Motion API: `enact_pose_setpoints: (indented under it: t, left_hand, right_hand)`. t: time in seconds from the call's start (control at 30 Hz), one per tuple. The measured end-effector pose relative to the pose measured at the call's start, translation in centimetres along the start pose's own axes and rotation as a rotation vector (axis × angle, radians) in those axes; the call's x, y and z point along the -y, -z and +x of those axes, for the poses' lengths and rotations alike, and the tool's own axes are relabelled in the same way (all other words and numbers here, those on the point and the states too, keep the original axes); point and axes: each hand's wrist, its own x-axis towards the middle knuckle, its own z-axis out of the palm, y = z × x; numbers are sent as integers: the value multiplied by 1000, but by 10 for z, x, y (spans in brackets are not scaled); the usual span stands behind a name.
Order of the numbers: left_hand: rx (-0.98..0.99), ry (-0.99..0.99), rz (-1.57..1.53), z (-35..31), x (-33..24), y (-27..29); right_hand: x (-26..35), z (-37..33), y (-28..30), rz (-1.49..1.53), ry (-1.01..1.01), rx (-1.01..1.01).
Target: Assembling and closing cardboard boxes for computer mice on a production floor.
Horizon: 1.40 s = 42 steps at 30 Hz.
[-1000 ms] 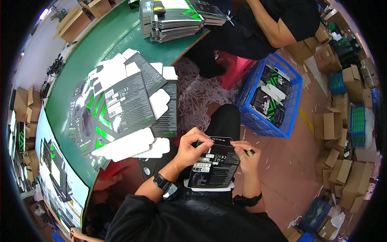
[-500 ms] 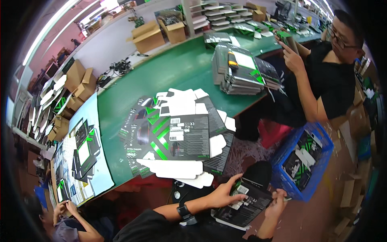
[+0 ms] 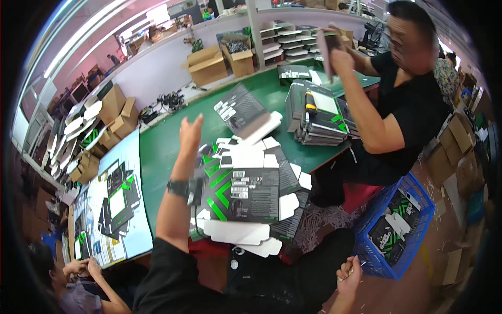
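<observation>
My left hand [image 3: 192,131] is stretched out over the green table with its fingers apart and nothing in it. Just to its right, apart from the fingers, a flat black printed carton [image 3: 240,110] with white flaps is tilted and slightly blurred above the table. Below it lies a fanned pile of black and green flat cartons [image 3: 256,196] with white flaps. My right hand [image 3: 349,275] is closed near my lap around a thin, pale, pointed tool whose kind I cannot make out; only its tip shows, near the blue crate.
A blue crate [image 3: 361,257] with flat cartons stands at my right. Farther off, a carton stack [image 3: 319,133] carries an orange-and-black tool [image 3: 310,103]. A person [image 3: 397,110] at the right lifts a carton; another person [image 3: 78,282] sits at the lower left beside a light-blue sheet [image 3: 144,209].
My left hand has moved from my lap to above the table and let go of the carton, which is beyond the pile. My right hand stays low, closed. The view has shifted.
</observation>
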Motion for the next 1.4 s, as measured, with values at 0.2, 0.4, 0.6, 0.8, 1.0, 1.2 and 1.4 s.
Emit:
enact_pose_setpoints:
  t: [0.2,0.4,0.6,0.8,1.0,1.2,1.4]
  left_hand:
    - [844,-127,519,-121,6,34]
    - [731,-187,754,-132,9,41]
    - [786,-173,785,-104,14,33]
    - [784,-369,656,-107,-12,46]
    - [908,-746,399,-165,-109,62]
    - [1340,-852,-76,-220,-169,63]
    - [1794,-672,-429,-253,-194,49]
  right_hand:
    - [-4,-10,-4,-718,-101,-21]
    - [-14,10,-15,-1155,100,141]
    - [-16,7,-47,-1354,95,131]
    - [-20,0,-28,-1351,12,125]
    - [16,-14,-50,-933,360,221]
    - [85,-47,-181,-1253,1245,623]
    - [100,-48,-238,-1314,1770,795]
